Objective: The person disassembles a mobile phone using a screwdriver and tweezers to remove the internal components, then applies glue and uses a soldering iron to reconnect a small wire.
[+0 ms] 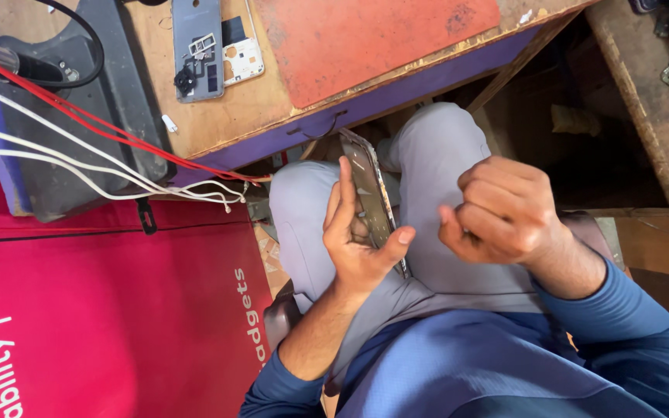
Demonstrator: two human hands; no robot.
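I am wearing a blue shirt (505,364) and grey trousers (435,155), facing a purple-edged wooden bench (234,108) carrying a red mat (365,39), white and red wires (79,147), beside a crimson banner (102,310) showing white lettering.

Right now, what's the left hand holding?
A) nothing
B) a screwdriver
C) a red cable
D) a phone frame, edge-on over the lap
D: the left hand grips the phone frame by its lower end, thumb on one side, fingers on the other; the right hand is a closed fist beside it.

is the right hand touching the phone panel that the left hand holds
No, the right hand is a closed fist apart from the panel in the left hand.
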